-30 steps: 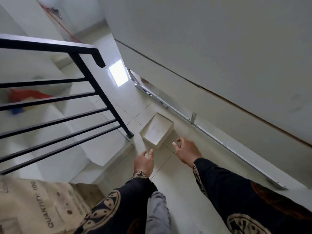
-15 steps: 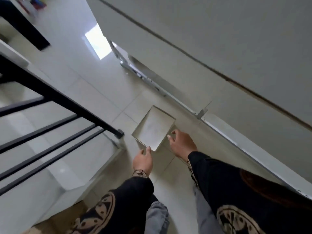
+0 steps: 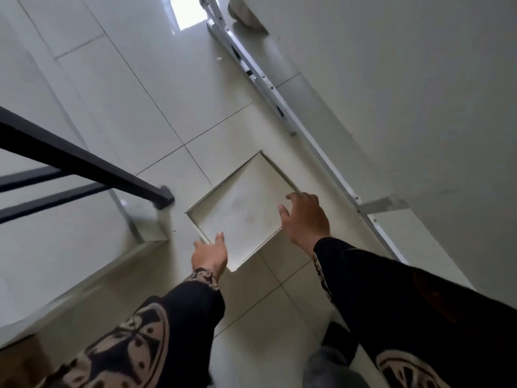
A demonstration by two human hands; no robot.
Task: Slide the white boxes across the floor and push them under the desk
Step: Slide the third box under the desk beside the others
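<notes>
Now both hands, left (image 3: 210, 252) and right (image 3: 305, 217), have closed in, open-palmed, on the white box (image 3: 240, 211), nothing gripped: push imminent.

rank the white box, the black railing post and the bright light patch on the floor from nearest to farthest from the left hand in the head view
1. White box: right at the left hand, at its fingertips.
2. Black railing post: up and to the left, at the stair edge.
3. Bright light patch: far up the tiled floor, at the top of the view.
</notes>
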